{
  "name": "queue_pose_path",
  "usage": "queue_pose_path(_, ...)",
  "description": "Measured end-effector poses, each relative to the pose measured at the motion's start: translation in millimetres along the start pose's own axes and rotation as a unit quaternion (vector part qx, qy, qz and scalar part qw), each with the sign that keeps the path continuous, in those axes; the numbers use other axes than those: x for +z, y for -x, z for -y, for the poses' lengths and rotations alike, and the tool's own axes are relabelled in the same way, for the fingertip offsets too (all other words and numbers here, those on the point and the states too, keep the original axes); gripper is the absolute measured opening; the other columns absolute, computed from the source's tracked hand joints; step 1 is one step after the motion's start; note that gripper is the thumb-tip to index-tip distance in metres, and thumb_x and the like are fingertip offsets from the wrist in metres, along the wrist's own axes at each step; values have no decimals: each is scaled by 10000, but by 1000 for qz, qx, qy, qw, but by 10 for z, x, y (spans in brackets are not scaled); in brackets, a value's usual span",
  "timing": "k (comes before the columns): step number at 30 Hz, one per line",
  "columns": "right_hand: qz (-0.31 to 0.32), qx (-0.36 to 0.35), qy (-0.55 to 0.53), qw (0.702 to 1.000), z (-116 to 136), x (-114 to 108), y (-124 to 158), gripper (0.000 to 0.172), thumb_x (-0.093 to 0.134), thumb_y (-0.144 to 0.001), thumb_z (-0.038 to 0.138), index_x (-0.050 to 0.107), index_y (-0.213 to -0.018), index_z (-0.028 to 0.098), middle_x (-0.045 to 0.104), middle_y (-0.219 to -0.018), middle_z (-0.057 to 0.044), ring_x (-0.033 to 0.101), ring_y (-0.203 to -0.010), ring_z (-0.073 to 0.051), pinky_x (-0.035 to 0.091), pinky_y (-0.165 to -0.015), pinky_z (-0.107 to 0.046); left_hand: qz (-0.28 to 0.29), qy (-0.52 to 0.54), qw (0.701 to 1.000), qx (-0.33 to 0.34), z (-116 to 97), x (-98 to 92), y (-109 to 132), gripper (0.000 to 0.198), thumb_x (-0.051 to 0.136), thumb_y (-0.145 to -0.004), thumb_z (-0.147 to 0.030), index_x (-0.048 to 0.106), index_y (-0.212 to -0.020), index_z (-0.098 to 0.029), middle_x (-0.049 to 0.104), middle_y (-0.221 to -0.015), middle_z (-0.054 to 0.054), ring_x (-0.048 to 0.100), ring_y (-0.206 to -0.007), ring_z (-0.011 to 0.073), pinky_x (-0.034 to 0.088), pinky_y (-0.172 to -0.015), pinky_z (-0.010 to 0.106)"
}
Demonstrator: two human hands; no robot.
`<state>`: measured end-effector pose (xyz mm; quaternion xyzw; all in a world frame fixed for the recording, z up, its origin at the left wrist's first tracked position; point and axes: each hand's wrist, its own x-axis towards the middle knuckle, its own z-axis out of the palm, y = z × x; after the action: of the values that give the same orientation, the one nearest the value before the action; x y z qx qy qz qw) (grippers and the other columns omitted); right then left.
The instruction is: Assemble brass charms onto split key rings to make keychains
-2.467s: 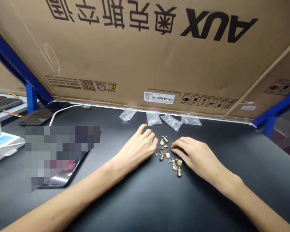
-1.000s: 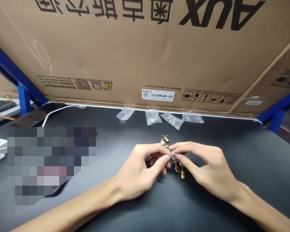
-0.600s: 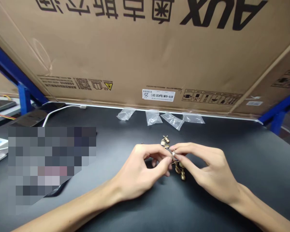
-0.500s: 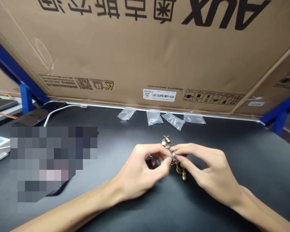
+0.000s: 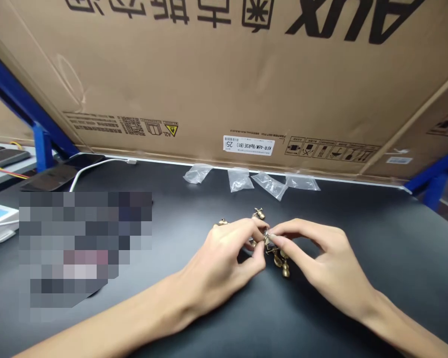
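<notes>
My left hand (image 5: 224,253) and my right hand (image 5: 313,251) meet over a tangle of small brass charms (image 5: 278,257) on the black tabletop (image 5: 388,248). Fingertips of both hands pinch a small metal ring (image 5: 268,238) at the middle of the tangle. A brass gourd charm (image 5: 285,269) hangs below my right fingers, and another brass charm (image 5: 259,214) lies just beyond them. A further small brass piece (image 5: 221,222) shows past my left knuckles. My fingers hide part of the tangle.
Several clear plastic bags (image 5: 241,180) lie along the far table edge, before a large AUX cardboard box (image 5: 224,74) in a blue frame (image 5: 41,151). To the left are a white cable (image 5: 93,174), a dark tablet (image 5: 50,178) and a pixelated patch (image 5: 82,248).
My hands have come from lying apart beside the charms to meeting over them, pinching the ring. The view has shifted slightly, and the charms sit a little lower in the frame.
</notes>
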<state>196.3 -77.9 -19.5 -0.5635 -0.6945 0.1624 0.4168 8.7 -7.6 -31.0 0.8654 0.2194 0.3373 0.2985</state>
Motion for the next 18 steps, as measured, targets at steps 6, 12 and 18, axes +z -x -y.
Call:
queue_pose_path(6,-6,-200,87,976,-73,3,49,229,564,-921,60,661,-1082,191,721,-945,-50,667,-805,-152,549,-749,-268,-19,-14,999,-24,-23,-7,-3,99,540,-861,-114,585,-844,-201,747,-897,1,721,-903,169,546,-879,299)
queue_pose_path(12,13,-268,134,954,-107,-18,44,273,535,-908,-1,636,-1128,126,716,-987,-87,647,-833,-162,543,-751,-283,-54,67,994,-66,-83,-22,-34,93,562,-852,-129,611,-807,-194,745,-975,29,708,-971,174,541,-914,288)
queue_pose_path(18,37,-92,156,983,-107,-260,-96,117,596,-940,237,707,-976,225,762,-958,-15,707,-836,-174,537,-788,-275,-103,166,970,-142,-43,-102,-110,78,603,-877,-212,645,-816,-190,751,-987,46,691,-1048,208,555,-920,312)
